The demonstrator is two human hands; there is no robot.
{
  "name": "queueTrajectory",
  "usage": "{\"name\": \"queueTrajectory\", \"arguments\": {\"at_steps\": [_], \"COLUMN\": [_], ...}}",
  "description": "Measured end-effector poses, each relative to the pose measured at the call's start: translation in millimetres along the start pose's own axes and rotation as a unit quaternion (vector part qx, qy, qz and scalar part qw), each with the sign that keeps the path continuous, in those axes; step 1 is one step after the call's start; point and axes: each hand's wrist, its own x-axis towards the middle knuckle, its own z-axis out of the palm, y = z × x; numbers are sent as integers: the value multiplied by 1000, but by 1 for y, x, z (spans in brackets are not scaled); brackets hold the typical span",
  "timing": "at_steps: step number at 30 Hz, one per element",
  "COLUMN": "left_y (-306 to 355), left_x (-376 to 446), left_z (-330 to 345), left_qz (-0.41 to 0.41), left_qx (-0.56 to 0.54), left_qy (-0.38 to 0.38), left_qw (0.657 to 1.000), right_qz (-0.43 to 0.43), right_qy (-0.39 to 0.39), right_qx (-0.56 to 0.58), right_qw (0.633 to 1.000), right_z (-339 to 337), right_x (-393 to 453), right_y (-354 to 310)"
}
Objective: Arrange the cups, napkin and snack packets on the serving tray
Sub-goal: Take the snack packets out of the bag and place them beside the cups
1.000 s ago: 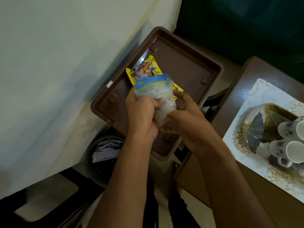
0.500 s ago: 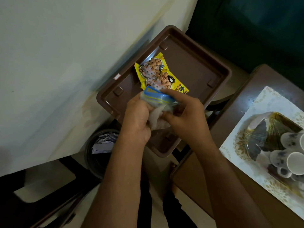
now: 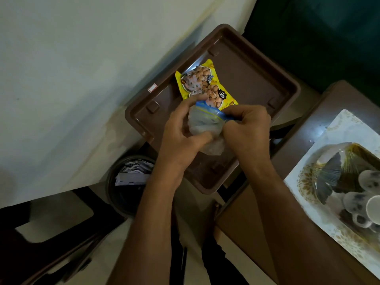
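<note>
left hand, right hand, both grips closed, forearms extended

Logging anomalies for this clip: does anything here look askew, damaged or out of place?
The cups lie tipped on their sides on the patterned mat, not on the brown tray. Both hands crumple the clear bag.

clear packet turned flatter, crumpled lower — yellow packet more exposed

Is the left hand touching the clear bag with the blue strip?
Touching. The head view shows the left hand with fingers wrapped around the clear bag, thumb pressed against its underside.
</note>
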Motion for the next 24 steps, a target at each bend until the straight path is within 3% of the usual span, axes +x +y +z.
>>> {"name": "queueTrajectory", "arguments": {"at_steps": [3,7,9,11,14,17,20,22,24], "left_y": [-8,-16,-17,-18,-16,-13,-19,-26,-38], "left_x": [2,5,3,-1,-11,-23,-37,-48,-57], "left_z": [-14,-40,-58,-79,-100,-120,-147,-161,-169], "left_qz": [54,58,57,48,7,-41,-53,-17,16], "left_qx": [104,128,106,94,84,85,137,201,303], "left_qy": [89,230,251,234,183,173,142,93,87], "left_qw": [989,963,960,967,980,980,979,975,949], "right_qz": [14,-22,-58,-114,-143,-144,-156,-160,-174], "right_qy": [-19,-177,-238,-241,-128,-74,-51,-56,-70], "right_qx": [22,127,121,65,2,-41,-80,-77,-75], "right_qw": [999,976,962,962,981,986,983,983,979], "right_z": [15,36,47,60,82,106,121,131,144], "right_x": [-7,-21,-30,-37,-43,-54,-64,-70,-79], "right_y": [-1,-8,-10,-8,-8,-9,-8,-9,-10]}}
